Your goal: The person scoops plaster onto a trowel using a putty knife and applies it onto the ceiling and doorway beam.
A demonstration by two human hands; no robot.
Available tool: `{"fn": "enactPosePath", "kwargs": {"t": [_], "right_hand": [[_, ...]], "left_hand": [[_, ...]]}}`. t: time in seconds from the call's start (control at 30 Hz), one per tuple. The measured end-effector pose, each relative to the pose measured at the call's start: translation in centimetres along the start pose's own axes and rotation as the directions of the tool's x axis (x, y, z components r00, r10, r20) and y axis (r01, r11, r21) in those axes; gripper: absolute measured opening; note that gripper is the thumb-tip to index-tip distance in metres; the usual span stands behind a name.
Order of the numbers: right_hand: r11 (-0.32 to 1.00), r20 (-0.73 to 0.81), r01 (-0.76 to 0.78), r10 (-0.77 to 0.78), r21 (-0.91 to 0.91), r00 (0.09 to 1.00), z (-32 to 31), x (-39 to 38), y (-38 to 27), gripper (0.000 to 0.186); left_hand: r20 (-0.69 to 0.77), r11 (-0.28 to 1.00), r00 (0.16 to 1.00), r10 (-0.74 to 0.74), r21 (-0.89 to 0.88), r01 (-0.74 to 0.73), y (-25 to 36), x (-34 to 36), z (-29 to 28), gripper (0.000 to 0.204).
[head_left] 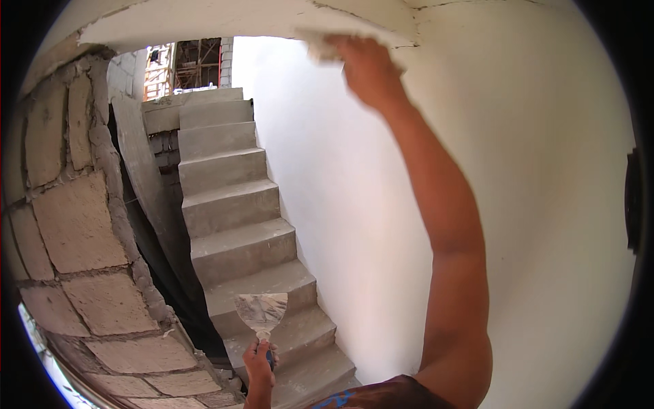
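My left hand (259, 362) is closed round the handle of a wide putty knife (261, 310), held blade up low in the view, in front of the stairs. My raised right hand (368, 71) is closed on a flat, light-coloured tool (317, 46), blurred, whose exact kind I cannot tell. That tool is at the pale lintel (238, 20) over the stairway, near some cracks; whether it touches the surface is unclear. My right arm stretches up across the white wall (327, 191) on the right.
Concrete stairs (228, 208) climb toward an opening with wooden scaffolding (196, 65). A rough block wall (82, 225) runs along the left, with a dark gap beside the stairs. A plain wall (552, 204) curves round the right, with a dark object (632, 201) at the rim.
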State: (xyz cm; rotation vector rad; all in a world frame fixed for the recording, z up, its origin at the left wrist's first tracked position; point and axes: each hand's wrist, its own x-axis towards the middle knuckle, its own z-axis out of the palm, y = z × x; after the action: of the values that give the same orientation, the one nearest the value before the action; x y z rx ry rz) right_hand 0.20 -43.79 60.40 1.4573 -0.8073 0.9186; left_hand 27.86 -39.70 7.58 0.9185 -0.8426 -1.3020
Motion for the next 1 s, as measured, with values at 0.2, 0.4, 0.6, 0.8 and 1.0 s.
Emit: {"fn": "enactPosePath", "kwargs": {"t": [0.2,0.4,0.6,0.8,1.0], "right_hand": [[0.537,0.26,-0.123,-0.186,0.834,0.948,-1.5,-19.3,-14.3,0.046],[0.514,0.331,-0.073,-0.431,0.855,0.84,-1.7,-29.2,-21.7,0.067],[0.004,0.848,-0.853,0.108,0.522,0.519,-2.1,-31.7,-21.2,0.028],[-0.9,0.972,-0.382,-0.234,-0.208,0.024,-3.8,-33.8,-28.8,0.041],[-0.957,0.964,-0.289,-0.108,-0.034,0.243,-2.0,-31.4,-24.5,0.039]], "left_hand": [[0.077,0.993,0.996,-0.051,-0.103,0.059,3.6,-1.7,-2.3,0.022],[0.215,0.95,0.976,-0.032,-0.298,0.097,6.5,-4.4,-3.9,0.024],[0.087,0.954,0.951,0.297,-0.072,-0.292,7.5,-6.0,-4.3,0.025],[0.409,0.094,0.403,0.819,0.597,-0.796,7.6,-4.0,-5.3,0.039],[0.57,-0.121,0.445,0.691,0.698,-0.705,6.4,0.0,-6.8,0.049]]}}
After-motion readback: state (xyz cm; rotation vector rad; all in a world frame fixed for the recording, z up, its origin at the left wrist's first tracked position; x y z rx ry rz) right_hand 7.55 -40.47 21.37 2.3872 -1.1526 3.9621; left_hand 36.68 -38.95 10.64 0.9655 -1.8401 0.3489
